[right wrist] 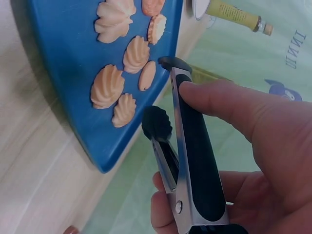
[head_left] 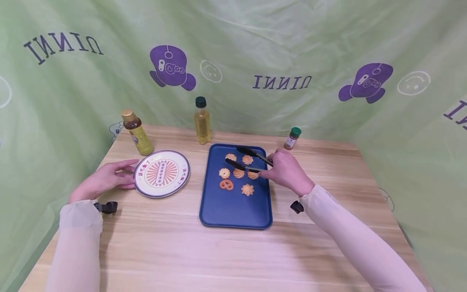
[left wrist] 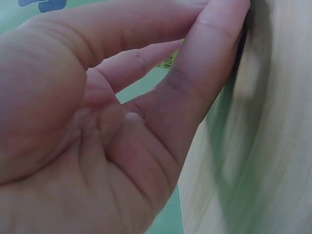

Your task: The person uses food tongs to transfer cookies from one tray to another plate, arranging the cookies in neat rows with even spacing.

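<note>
My right hand (head_left: 288, 170) grips black-and-silver tongs (right wrist: 200, 161), the thumb lying along one arm. Spread apart, the tongs' black tips hang above the far part of a blue tray (head_left: 233, 213) with nothing between them. Several swirled cookies (head_left: 247, 190) and a pretzel-shaped cookie (head_left: 226, 185) lie on the tray. At the left, my left hand (head_left: 109, 178) holds the near-left rim of a white patterned plate (head_left: 178, 183) with its fingers curled. In the left wrist view the hand (left wrist: 122, 122) hides most of the plate.
A yellow-labelled bottle (head_left: 140, 138) stands behind the plate. An oil bottle (head_left: 202, 123) with a dark cap is behind the tray's left corner. To the tray's back right stands a small green-capped jar (head_left: 291, 140). A green curtain (head_left: 233, 48) rises behind the wooden table (head_left: 164, 251).
</note>
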Demonstrator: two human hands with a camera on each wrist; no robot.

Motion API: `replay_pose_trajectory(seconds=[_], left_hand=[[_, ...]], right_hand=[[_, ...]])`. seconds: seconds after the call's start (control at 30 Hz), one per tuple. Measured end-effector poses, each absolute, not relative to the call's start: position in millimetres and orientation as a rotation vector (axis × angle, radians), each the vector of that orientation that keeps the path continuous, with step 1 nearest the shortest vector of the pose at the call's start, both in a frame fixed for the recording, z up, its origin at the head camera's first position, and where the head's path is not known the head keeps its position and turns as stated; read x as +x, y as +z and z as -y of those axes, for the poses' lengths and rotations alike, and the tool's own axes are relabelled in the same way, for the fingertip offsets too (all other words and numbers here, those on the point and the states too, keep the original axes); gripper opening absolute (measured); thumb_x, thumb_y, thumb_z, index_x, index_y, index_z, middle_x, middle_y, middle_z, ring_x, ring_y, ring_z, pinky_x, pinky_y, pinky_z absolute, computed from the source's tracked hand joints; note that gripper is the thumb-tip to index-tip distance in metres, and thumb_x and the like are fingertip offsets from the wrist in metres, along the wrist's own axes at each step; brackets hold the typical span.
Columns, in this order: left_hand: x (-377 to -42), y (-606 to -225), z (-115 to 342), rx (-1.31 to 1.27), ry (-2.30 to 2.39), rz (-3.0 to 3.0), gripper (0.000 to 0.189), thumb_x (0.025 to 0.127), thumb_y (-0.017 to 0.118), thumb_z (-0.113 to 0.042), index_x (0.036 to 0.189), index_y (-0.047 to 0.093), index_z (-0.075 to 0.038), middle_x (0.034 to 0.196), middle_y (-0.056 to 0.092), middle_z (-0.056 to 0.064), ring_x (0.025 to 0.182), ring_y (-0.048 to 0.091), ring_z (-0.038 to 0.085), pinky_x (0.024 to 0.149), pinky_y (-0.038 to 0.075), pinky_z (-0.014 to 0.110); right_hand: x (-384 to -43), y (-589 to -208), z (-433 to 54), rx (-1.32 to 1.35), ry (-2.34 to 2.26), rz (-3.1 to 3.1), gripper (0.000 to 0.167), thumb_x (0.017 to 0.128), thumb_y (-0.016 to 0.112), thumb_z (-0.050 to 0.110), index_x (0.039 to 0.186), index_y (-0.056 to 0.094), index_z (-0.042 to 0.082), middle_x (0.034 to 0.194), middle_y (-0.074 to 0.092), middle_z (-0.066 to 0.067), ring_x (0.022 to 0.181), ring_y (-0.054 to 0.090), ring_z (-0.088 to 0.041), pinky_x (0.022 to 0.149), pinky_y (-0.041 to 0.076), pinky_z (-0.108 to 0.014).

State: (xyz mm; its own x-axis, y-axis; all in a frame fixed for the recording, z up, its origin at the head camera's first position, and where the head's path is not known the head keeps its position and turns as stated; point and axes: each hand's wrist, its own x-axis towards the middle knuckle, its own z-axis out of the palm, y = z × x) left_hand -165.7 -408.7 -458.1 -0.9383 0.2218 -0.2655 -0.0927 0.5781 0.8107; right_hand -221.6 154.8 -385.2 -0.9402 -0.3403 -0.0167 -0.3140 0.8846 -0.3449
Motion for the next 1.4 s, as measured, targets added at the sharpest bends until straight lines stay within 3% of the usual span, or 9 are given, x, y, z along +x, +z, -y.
replay_pose_trajectory(seconds=[0.13,0.27,0.5,0.8,1.1,1.4], left_hand=[[-166.0,-457.2,408.6,0.112,1.250,-2.512,0.078,0.106,0.076,-0.009,0.171,0.036,0.005,0.154,0.057,0.036,0.112,0.066,-0.003,0.091,0.066,0.017],[-165.9,-457.0,408.0,0.122,1.233,-2.526,0.075,0.106,0.076,-0.010,0.170,0.040,0.005,0.152,0.059,0.035,0.110,0.065,-0.003,0.090,0.064,0.015],[-165.7,-455.9,406.5,0.128,1.240,-2.534,0.076,0.105,0.078,-0.010,0.169,0.041,0.005,0.152,0.060,0.034,0.112,0.065,-0.003,0.091,0.063,0.013],[-165.7,-454.5,404.5,0.161,1.226,-2.529,0.077,0.104,0.078,-0.010,0.169,0.040,0.005,0.152,0.061,0.036,0.114,0.065,0.000,0.091,0.062,0.013],[-166.1,-455.8,405.0,0.168,1.178,-2.570,0.076,0.104,0.080,-0.015,0.169,0.043,0.002,0.147,0.065,0.032,0.111,0.067,0.002,0.091,0.059,0.012],[-164.2,-455.1,405.5,0.140,1.199,-2.548,0.078,0.104,0.080,-0.016,0.170,0.042,0.001,0.149,0.064,0.032,0.111,0.066,-0.001,0.092,0.059,0.011]], right_hand=[[-223.7,-382.5,-148.4,-0.553,-0.492,-2.967,0.032,0.087,0.092,0.030,0.087,0.074,0.002,0.086,0.054,-0.010,0.072,0.049,-0.023,0.061,0.037,-0.031],[-224.9,-379.6,-142.9,-0.565,-0.458,-2.968,0.033,0.087,0.093,0.030,0.081,0.072,0.005,0.085,0.053,-0.008,0.067,0.048,-0.020,0.059,0.037,-0.029],[-225.1,-376.2,-136.8,-0.564,-0.421,-2.967,0.046,0.087,0.093,0.028,0.064,0.057,0.012,0.081,0.047,-0.005,0.062,0.042,-0.018,0.057,0.033,-0.029],[-223.6,-374.6,-134.1,-0.531,-0.404,-2.946,0.054,0.090,0.090,0.026,0.061,0.046,0.017,0.079,0.042,-0.002,0.058,0.039,-0.015,0.055,0.032,-0.028],[-223.9,-373.9,-134.2,-0.547,-0.405,-2.936,0.061,0.091,0.091,0.027,0.060,0.040,0.019,0.063,0.032,0.006,0.050,0.036,-0.012,0.052,0.031,-0.025],[-226.0,-381.0,-131.6,-0.546,-0.462,-2.937,0.054,0.090,0.090,0.026,0.063,0.044,0.017,0.075,0.037,0.001,0.054,0.034,-0.013,0.054,0.031,-0.027]])
